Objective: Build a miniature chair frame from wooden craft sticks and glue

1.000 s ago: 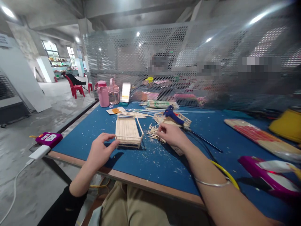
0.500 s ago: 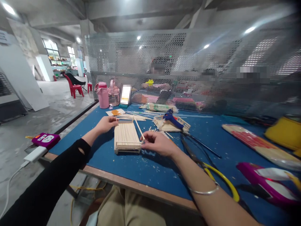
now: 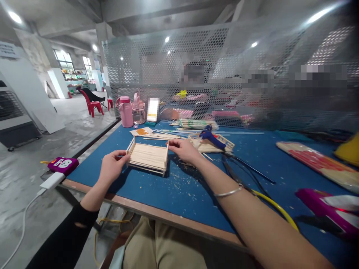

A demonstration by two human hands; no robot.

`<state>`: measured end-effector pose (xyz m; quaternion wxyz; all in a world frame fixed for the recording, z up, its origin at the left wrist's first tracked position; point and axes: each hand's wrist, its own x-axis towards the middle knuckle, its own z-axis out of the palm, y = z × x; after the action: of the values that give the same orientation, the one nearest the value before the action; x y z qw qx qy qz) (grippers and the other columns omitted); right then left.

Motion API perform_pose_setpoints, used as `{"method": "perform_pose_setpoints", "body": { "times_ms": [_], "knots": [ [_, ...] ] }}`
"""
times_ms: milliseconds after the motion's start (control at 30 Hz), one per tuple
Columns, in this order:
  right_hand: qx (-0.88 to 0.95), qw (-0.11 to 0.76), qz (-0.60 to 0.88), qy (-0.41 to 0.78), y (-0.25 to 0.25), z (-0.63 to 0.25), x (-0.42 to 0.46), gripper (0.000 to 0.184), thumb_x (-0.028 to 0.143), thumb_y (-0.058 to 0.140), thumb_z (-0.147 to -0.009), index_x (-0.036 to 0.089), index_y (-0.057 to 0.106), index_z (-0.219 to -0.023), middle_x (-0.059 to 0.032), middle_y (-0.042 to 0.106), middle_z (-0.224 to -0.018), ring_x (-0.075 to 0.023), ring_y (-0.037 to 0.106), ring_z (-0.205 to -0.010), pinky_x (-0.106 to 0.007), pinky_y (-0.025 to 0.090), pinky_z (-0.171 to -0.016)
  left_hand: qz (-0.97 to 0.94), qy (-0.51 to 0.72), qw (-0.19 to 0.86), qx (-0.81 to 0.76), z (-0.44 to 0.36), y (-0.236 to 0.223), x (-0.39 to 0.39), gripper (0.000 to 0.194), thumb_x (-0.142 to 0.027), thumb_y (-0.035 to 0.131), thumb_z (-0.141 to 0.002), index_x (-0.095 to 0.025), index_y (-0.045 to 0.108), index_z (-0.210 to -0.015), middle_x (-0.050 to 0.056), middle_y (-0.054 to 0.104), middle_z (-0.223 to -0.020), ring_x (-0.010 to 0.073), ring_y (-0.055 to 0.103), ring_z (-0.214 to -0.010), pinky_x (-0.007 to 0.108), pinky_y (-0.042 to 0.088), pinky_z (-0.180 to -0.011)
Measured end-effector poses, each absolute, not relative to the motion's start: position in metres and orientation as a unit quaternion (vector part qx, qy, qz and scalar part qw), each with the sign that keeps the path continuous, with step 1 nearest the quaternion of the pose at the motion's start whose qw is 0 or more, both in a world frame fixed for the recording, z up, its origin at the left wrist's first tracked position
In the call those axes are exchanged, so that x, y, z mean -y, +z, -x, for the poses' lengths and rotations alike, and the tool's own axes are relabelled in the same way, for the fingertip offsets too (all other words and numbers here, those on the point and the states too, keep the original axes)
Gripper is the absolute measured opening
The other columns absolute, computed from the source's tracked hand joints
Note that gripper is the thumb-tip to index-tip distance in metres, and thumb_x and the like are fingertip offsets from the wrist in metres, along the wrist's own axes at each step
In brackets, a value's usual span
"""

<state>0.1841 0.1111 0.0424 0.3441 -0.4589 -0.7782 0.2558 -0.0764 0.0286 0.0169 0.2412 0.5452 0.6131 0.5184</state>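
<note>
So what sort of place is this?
Probably a craft workshop, perhaps in an industrial building. The left hand and right hand hold a small tray made of thin sticks, a glue gun lies nearby, and the ceiling looks like bare concrete.

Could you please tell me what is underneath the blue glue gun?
The blue glue gun lies across a small wooden-stick frame, whose right end and near edge show. Whatever is directly beneath the gun is covered and cannot be seen.

The blue tabletop [image 3: 196, 209], flecked with pale scraps, carries a pink jug [image 3: 126, 114], loose sticks [image 3: 157, 138], a long flat packet [image 3: 316, 160] and a purple socket block [image 3: 315, 201].
</note>
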Motion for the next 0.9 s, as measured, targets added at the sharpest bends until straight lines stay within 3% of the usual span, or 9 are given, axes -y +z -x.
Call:
{"method": "perform_pose_setpoints", "body": {
  "times_ms": [133, 233, 333, 433, 533, 600, 767, 900],
  "knots": [
    [0.759, 0.365, 0.471, 0.264, 0.038, -0.190, -0.110, 0.024, 0.029, 0.056, -0.071, 0.016, 0.067, -0.088, -0.0012, 0.065, -0.075, -0.0136, 0.055, -0.066, -0.028, 0.044, -0.067, -0.530, 0.555, 0.279, -0.577, 0.077, 0.006, -0.028, 0.043, -0.045, 0.067, -0.067, -0.014, 0.065, -0.097, 0.005, 0.070, -0.084, 0.0166, 0.063, -0.072, 0.025, 0.048, -0.063],
    [0.725, 0.414, 0.485, 0.258, 0.045, -0.209, -0.104, 0.042, 0.036, 0.059, -0.070, 0.016, 0.062, -0.106, -0.0019, 0.063, -0.076, -0.0117, 0.051, -0.058, -0.026, 0.042, -0.056, -0.463, 0.616, 0.328, -0.546, 0.082, 0.002, -0.028, 0.057, -0.058, 0.056, -0.075, -0.015, 0.055, -0.113, 0.010, 0.069, -0.099, 0.0186, 0.064, -0.090, 0.028, 0.050, -0.072],
    [0.714, 0.421, 0.519, 0.210, 0.053, -0.231, -0.094, 0.034, 0.043, 0.061, -0.068, 0.016, 0.065, -0.088, -0.0020, 0.061, -0.069, -0.0123, 0.050, -0.056, -0.027, 0.040, -0.055, -0.411, 0.641, 0.374, -0.530, 0.084, 0.002, -0.027, 0.061, -0.065, 0.039, -0.082, -0.014, 0.053, -0.115, 0.013, 0.068, -0.104, 0.0195, 0.064, -0.094, 0.033, 0.049, -0.081],
    [0.725, 0.360, 0.560, 0.178, 0.054, -0.245, -0.084, 0.023, 0.041, 0.061, -0.067, 0.018, 0.063, -0.067, -0.0017, 0.059, -0.060, -0.0136, 0.050, -0.055, -0.027, 0.038, -0.054, -0.436, 0.617, 0.393, -0.525, 0.081, 0.002, -0.028, 0.061, -0.062, 0.052, -0.076, -0.013, 0.056, -0.111, 0.014, 0.069, -0.103, 0.0213, 0.064, -0.094, 0.036, 0.048, -0.086],
    [0.752, 0.271, 0.582, 0.149, 0.049, -0.248, -0.077, 0.018, 0.036, 0.061, -0.068, 0.019, 0.062, -0.064, -0.0003, 0.057, -0.056, -0.0140, 0.050, -0.053, -0.026, 0.036, -0.052, -0.485, 0.588, 0.397, -0.511, 0.075, 0.004, -0.030, 0.065, -0.046, 0.075, -0.058, -0.012, 0.056, -0.110, 0.012, 0.069, -0.103, 0.0230, 0.064, -0.096, 0.037, 0.048, -0.088],
    [0.764, 0.221, 0.596, 0.113, 0.045, -0.246, -0.076, 0.015, 0.034, 0.064, -0.066, 0.019, 0.064, -0.070, 0.0006, 0.057, -0.058, -0.0138, 0.050, -0.054, -0.025, 0.034, -0.051, -0.505, 0.572, 0.405, -0.504, 0.072, 0.007, -0.031, 0.065, -0.036, 0.078, -0.053, -0.013, 0.056, -0.109, 0.011, 0.070, -0.102, 0.0230, 0.065, -0.094, 0.036, 0.049, -0.085],
    [0.819, 0.142, 0.556, -0.009, 0.035, -0.234, -0.076, 0.038, 0.039, 0.064, -0.073, 0.022, 0.066, -0.107, -0.0043, 0.062, -0.080, -0.0169, 0.055, -0.071, -0.025, 0.038, -0.062, -0.551, 0.527, 0.379, -0.524, 0.064, 0.016, -0.035, 0.042, -0.030, 0.072, -0.056, -0.014, 0.063, -0.093, 0.008, 0.072, -0.093, 0.0225, 0.067, -0.085, 0.034, 0.051, -0.077],
    [0.833, 0.070, 0.544, -0.072, 0.030, -0.226, -0.077, 0.030, 0.036, 0.049, -0.087, 0.025, 0.068, -0.107, -0.0089, 0.061, -0.090, -0.0195, 0.056, -0.088, -0.026, 0.038, -0.071, -0.586, 0.501, 0.335, -0.542, 0.049, 0.020, -0.038, 0.031, -0.029, 0.068, -0.062, -0.015, 0.064, -0.089, 0.006, 0.072, -0.088, 0.0212, 0.068, -0.076, 0.032, 0.051, -0.071]
  ]
}}
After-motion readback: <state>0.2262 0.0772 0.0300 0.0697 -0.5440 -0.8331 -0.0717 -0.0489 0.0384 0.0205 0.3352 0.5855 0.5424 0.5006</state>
